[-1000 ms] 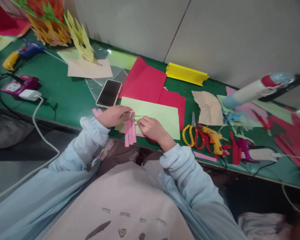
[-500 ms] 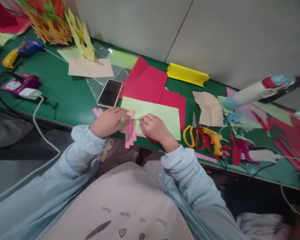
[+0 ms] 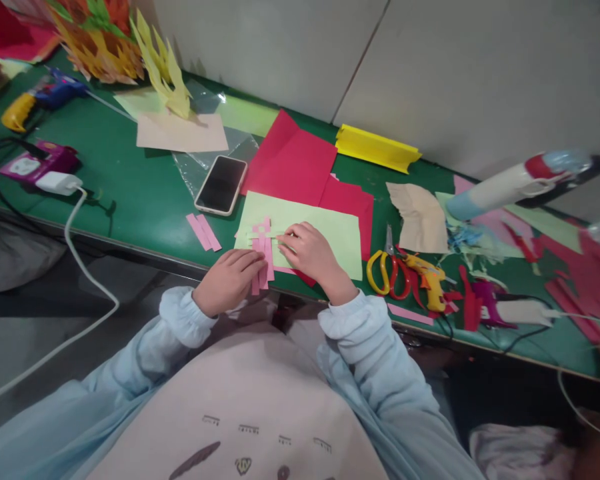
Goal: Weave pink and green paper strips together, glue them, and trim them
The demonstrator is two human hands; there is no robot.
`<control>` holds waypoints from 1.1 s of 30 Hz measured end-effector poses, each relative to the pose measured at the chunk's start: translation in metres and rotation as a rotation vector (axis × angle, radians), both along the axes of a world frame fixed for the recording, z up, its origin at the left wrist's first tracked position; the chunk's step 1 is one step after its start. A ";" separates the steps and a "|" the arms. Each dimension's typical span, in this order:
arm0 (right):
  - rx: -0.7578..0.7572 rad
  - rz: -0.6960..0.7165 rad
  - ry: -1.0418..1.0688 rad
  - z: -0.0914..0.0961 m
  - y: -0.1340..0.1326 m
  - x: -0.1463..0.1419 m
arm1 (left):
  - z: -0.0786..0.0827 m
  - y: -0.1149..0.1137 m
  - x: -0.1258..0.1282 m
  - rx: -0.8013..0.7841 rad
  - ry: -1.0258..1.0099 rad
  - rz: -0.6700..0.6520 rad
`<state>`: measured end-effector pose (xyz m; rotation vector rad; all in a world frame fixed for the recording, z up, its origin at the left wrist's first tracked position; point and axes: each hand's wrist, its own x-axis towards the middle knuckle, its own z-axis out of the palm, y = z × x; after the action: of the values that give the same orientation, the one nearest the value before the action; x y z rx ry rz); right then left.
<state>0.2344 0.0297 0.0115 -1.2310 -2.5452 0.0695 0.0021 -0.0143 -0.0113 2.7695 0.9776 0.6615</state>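
Pink paper strips lie side by side, interlaced near their top with a narrow light green strip. They rest over a light green paper sheet and stick out past the table's front edge. My left hand has its fingers together on the lower part of the pink strips from the left. At the right end of the green strip, my right hand pinches it between thumb and fingers. Two loose pink strips lie to the left of the sheet.
A phone and red paper lie behind the sheet. On the right are scissors, a yellow glue gun and a bottle. At left stand a purple power socket and a blue glue gun.
My left hand has moved down and toward me, from the crossing of the strips to the lower pink strips. The weave is now more visible. My right hand has hardly moved.
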 end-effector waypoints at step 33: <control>-0.073 -0.205 0.003 -0.003 -0.005 0.019 | 0.006 0.027 -0.006 0.015 0.080 0.054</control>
<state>0.2539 0.0252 0.0085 -1.5106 -2.4188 0.1181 -0.0041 0.0129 -0.0058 2.8113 1.0711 0.5721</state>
